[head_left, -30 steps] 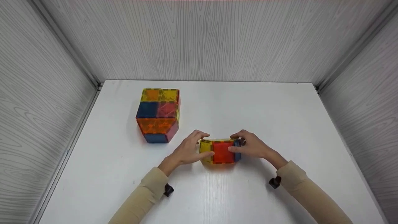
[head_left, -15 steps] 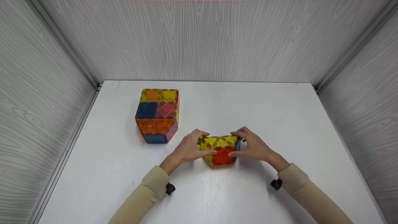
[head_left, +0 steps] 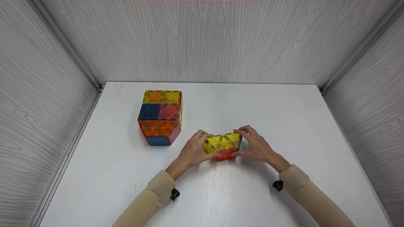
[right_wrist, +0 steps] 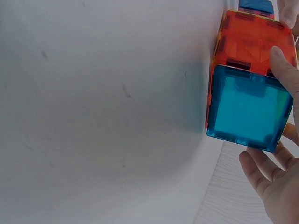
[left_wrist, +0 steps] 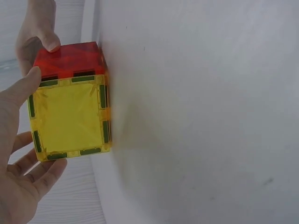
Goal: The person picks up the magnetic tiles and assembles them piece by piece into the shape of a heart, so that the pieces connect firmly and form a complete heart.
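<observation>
Both hands hold a small block built of translucent magnetic tiles (head_left: 224,142) near the middle of the table. Its top is yellow triangles, the near side is a red square, the left side a yellow square tile (left_wrist: 70,116), the right side a blue square tile (right_wrist: 247,109). My left hand (head_left: 193,150) grips the left end, thumb on the near red face and fingers behind. At the right end my right hand (head_left: 257,145) grips likewise, thumb on the red tile (right_wrist: 250,39). The far side is hidden in the head view.
Left and farther back on the white table (head_left: 268,110) stands a larger multicoloured magnetic tile structure (head_left: 159,118), with orange, yellow, blue and pink faces. Grey wood-grain panels (head_left: 208,41) rise behind the table and on both sides.
The held tile block has tipped so that its yellow top faces up and the red face shows less. Both hands turned with it. The larger structure stays put.
</observation>
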`<act>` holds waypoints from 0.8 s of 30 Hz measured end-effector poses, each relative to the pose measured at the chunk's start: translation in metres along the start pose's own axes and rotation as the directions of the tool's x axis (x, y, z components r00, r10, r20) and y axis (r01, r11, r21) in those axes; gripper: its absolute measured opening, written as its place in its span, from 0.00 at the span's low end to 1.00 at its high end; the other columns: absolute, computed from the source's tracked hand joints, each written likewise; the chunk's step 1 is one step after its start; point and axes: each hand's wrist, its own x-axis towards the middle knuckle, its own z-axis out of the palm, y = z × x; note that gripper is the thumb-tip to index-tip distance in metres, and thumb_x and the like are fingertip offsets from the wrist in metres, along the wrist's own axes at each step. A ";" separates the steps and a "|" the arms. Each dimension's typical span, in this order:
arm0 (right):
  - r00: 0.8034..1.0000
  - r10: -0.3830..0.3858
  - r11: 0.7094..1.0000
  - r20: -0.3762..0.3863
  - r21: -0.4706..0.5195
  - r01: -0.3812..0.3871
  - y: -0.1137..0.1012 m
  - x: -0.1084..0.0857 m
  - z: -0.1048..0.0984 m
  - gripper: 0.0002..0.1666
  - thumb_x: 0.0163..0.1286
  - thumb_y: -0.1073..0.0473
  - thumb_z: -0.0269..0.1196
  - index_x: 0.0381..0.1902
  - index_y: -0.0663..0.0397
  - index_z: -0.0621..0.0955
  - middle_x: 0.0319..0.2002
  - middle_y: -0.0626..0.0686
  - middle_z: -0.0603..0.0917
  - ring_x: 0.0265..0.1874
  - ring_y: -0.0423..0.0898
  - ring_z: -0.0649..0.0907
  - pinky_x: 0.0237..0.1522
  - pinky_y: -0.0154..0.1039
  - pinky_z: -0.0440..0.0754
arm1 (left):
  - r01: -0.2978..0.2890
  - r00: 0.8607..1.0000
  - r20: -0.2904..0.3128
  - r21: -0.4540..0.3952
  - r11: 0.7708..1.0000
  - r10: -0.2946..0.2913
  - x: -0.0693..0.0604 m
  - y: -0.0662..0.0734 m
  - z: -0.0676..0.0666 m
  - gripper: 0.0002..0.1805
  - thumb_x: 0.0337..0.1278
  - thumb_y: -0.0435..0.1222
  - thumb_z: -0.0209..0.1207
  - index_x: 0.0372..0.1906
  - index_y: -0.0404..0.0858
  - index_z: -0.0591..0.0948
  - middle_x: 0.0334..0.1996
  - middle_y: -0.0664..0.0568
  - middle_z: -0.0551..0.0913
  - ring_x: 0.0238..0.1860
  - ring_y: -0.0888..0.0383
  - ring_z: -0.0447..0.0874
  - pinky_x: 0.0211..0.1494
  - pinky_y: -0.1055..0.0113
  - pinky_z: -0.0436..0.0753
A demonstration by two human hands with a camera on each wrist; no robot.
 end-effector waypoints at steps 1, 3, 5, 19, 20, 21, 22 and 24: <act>1.000 0.000 1.000 0.001 -0.008 0.000 0.001 0.001 0.000 0.53 0.55 0.39 0.81 0.75 0.49 0.75 0.66 0.58 0.75 0.64 0.57 0.80 0.63 0.60 0.84 | 0.002 1.000 -0.006 0.010 1.000 -0.002 0.000 0.001 0.001 0.40 0.52 0.57 0.77 0.66 0.40 0.80 0.56 0.48 0.79 0.58 0.52 0.82 0.69 0.57 0.84; 1.000 0.001 1.000 0.002 -0.013 -0.001 0.002 0.002 0.000 0.54 0.56 0.40 0.81 0.76 0.50 0.74 0.68 0.58 0.75 0.66 0.58 0.80 0.63 0.61 0.83 | 0.002 1.000 -0.017 0.016 1.000 -0.002 0.000 0.001 0.001 0.40 0.51 0.57 0.78 0.65 0.39 0.81 0.55 0.47 0.80 0.57 0.52 0.82 0.68 0.57 0.84; 1.000 0.003 1.000 0.002 -0.014 -0.003 0.003 0.002 -0.001 0.54 0.57 0.40 0.81 0.77 0.49 0.73 0.71 0.58 0.74 0.68 0.59 0.78 0.65 0.61 0.83 | 0.008 1.000 -0.025 0.018 1.000 -0.008 -0.001 0.002 0.002 0.39 0.51 0.57 0.77 0.64 0.39 0.82 0.55 0.47 0.80 0.56 0.52 0.83 0.67 0.58 0.85; 0.975 0.044 0.998 -0.219 0.051 -0.034 -0.027 -0.025 0.020 0.40 0.59 0.52 0.81 0.67 0.53 0.80 0.69 0.61 0.74 0.57 0.58 0.86 0.54 0.51 0.90 | 0.070 0.994 -0.082 0.018 0.997 -0.068 -0.016 0.020 0.010 0.31 0.59 0.51 0.74 0.62 0.37 0.85 0.51 0.48 0.81 0.52 0.54 0.86 0.64 0.63 0.87; 0.972 0.046 0.998 -0.230 0.047 -0.036 -0.031 -0.027 0.022 0.40 0.59 0.51 0.82 0.67 0.53 0.81 0.68 0.61 0.75 0.57 0.58 0.86 0.53 0.51 0.90 | 0.069 0.994 -0.082 0.017 0.997 -0.068 -0.017 0.021 0.011 0.30 0.59 0.50 0.74 0.62 0.37 0.85 0.51 0.48 0.81 0.52 0.54 0.87 0.63 0.63 0.87; 0.970 0.049 0.998 -0.239 0.042 -0.040 -0.035 -0.029 0.024 0.39 0.58 0.50 0.82 0.66 0.53 0.81 0.67 0.61 0.75 0.57 0.58 0.85 0.53 0.51 0.90 | 0.070 0.994 -0.082 0.015 0.997 -0.069 -0.018 0.022 0.012 0.30 0.59 0.49 0.74 0.62 0.37 0.85 0.51 0.48 0.81 0.52 0.55 0.87 0.63 0.64 0.87; 0.968 0.053 0.998 -0.245 0.035 -0.046 -0.038 -0.030 0.025 0.40 0.57 0.50 0.82 0.65 0.52 0.82 0.67 0.61 0.76 0.57 0.58 0.85 0.54 0.51 0.90 | 0.070 0.994 -0.081 0.012 0.997 -0.069 -0.019 0.023 0.012 0.29 0.60 0.48 0.73 0.62 0.37 0.85 0.50 0.48 0.81 0.52 0.55 0.87 0.63 0.64 0.87; 0.965 0.065 0.998 -0.254 0.016 -0.063 -0.044 -0.032 0.029 0.40 0.56 0.47 0.83 0.65 0.52 0.82 0.67 0.61 0.76 0.58 0.59 0.83 0.55 0.52 0.89 | 0.068 0.994 -0.081 0.007 0.998 -0.067 -0.020 0.024 0.013 0.28 0.60 0.47 0.73 0.62 0.36 0.85 0.50 0.48 0.81 0.52 0.55 0.87 0.62 0.65 0.87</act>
